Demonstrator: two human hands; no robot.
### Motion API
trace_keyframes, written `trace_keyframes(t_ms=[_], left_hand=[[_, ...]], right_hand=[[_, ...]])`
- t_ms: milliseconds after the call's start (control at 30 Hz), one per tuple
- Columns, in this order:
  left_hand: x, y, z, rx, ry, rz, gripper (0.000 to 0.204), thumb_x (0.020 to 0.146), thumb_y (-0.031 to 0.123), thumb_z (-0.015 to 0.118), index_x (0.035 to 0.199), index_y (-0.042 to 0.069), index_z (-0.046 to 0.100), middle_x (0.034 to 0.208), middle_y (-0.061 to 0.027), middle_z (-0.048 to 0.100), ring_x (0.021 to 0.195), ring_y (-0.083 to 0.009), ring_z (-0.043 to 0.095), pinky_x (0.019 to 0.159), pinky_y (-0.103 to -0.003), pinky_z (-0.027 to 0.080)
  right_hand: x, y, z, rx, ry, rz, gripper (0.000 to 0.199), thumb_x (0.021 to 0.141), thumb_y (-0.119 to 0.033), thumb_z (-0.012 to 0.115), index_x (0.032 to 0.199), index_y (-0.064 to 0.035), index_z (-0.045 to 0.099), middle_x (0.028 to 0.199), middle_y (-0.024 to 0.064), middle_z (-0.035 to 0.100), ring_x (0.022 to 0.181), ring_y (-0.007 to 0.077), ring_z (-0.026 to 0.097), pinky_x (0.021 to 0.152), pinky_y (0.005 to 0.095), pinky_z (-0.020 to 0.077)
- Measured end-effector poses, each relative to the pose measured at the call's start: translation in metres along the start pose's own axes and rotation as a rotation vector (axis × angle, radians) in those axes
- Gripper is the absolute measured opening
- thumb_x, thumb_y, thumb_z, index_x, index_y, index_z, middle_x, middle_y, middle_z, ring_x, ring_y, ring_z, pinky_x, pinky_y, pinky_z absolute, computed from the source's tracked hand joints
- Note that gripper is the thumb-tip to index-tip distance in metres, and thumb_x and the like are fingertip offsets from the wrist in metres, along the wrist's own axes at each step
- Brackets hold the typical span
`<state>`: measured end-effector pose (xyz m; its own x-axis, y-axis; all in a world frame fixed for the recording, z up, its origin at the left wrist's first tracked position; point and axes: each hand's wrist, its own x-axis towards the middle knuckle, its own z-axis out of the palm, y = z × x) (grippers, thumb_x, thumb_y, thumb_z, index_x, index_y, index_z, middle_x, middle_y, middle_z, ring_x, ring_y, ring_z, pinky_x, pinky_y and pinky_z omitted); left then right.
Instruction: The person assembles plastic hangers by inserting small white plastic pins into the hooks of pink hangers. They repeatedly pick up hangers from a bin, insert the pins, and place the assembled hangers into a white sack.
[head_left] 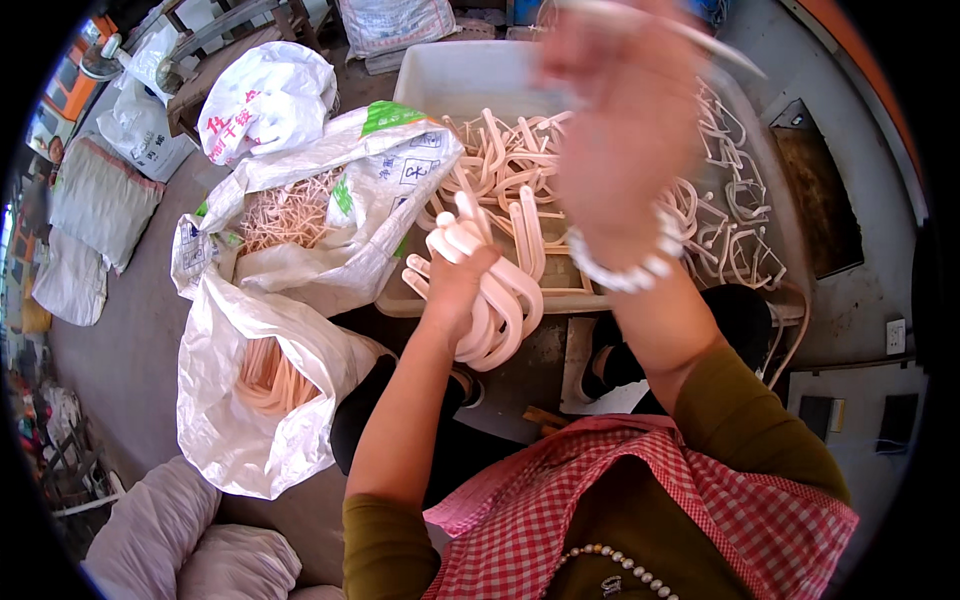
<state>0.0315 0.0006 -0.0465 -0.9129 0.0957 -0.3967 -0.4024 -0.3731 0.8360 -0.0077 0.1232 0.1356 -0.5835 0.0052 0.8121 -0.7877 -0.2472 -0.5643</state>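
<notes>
My left hand point(462, 285) is closed round a bundle of pale pink curved plastic handles point(505, 325), above the near edge of a large white tub point(465, 75). Raised over the tub, my right hand point(630, 140) is smeared by motion. A thin, pale, bent plastic strip point(725, 50) crosses at its fingers and looks held there. Loose pink handles point(525, 150) lie tangled in the tub, partly hidden by my right hand and forearm. Along the tub's right side are thin whitish bent pieces point(745, 200).
Left of the tub, an opened white-and-green sack point(400, 165) contains thin pink scraps point(290, 215). Nearer me, another white sack point(225, 430) holds pink strips point(270, 380). Full sacks point(105, 200) line the far left; grey bags point(160, 520) lie lower left. A wall point(880, 200) stands right.
</notes>
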Motion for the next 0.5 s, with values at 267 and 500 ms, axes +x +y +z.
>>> trace_keyframes(t_ms=[267, 500], left_hand=[[-0.002, 0.018, -0.005, -0.246, -0.029, 0.037, 0.041, 0.078, 0.007, 0.069, 0.114, 0.003, 0.052, 0.102, -0.0092, 0.060, 0.091, -0.0230, 0.060, 0.077, -0.037, 0.051], [-0.005, 0.011, 0.000, -0.288, -0.077, -0.053, 0.044, 0.081, 0.018, 0.073, 0.115, 0.003, 0.051, 0.105, -0.0107, 0.059, 0.092, -0.0227, 0.060, 0.076, -0.037, 0.052]], right_hand=[[-0.074, 0.112, -0.008, -0.305, -0.369, 0.692, 0.087, 0.083, -0.043, 0.064, 0.142, 0.0046, 0.021, 0.142, 0.0251, 0.034, 0.129, 0.0313, 0.040, 0.102, 0.0365, 0.0372], [-0.180, 0.082, -0.051, 0.630, -0.211, 1.405, 0.056, 0.092, -0.031, 0.059, 0.135, -0.0035, 0.036, 0.126, 0.0119, 0.051, 0.114, 0.0189, 0.053, 0.094, 0.0319, 0.0464]])
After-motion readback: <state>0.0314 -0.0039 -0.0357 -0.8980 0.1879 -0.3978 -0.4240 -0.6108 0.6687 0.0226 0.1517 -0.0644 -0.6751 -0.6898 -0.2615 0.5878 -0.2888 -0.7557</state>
